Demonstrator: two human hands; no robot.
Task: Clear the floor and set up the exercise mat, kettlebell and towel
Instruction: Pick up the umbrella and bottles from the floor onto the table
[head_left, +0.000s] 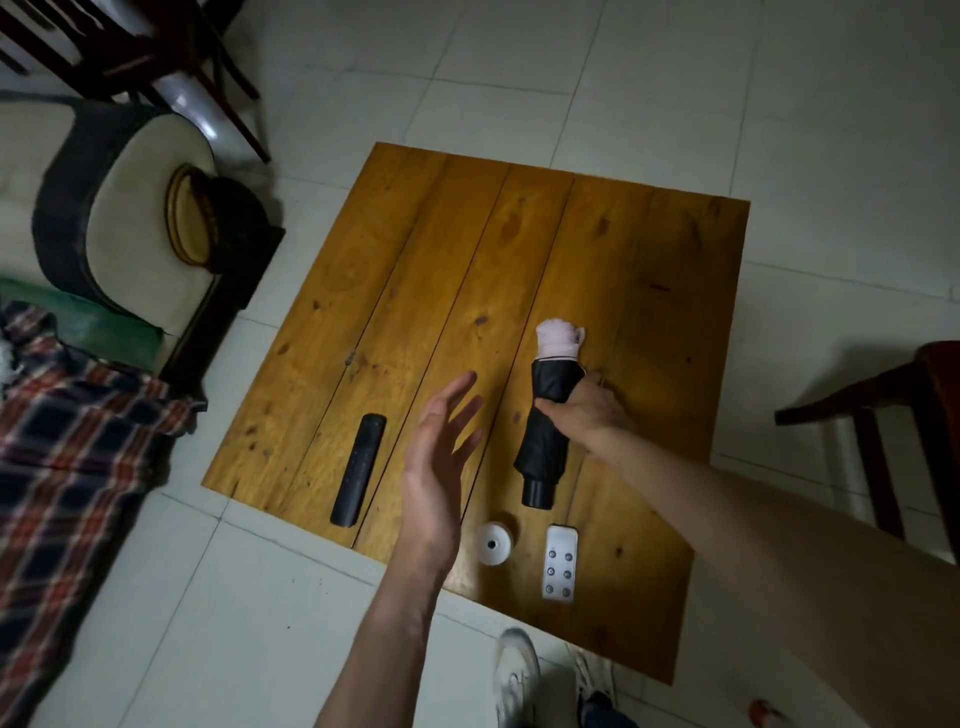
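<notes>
Two hands work over a low wooden table (363, 291): the right hand (584, 410) is clenched around a folded black umbrella (545, 431) lying on the boards (its pale pink end points away), while the left hand (441, 441) hovers spread, grasping nothing. Near them lie a black remote (359, 467), a white remote (559, 563) and a white cap (492, 543). No writing is readable. Mat, kettlebell and towel are out of view.
</notes>
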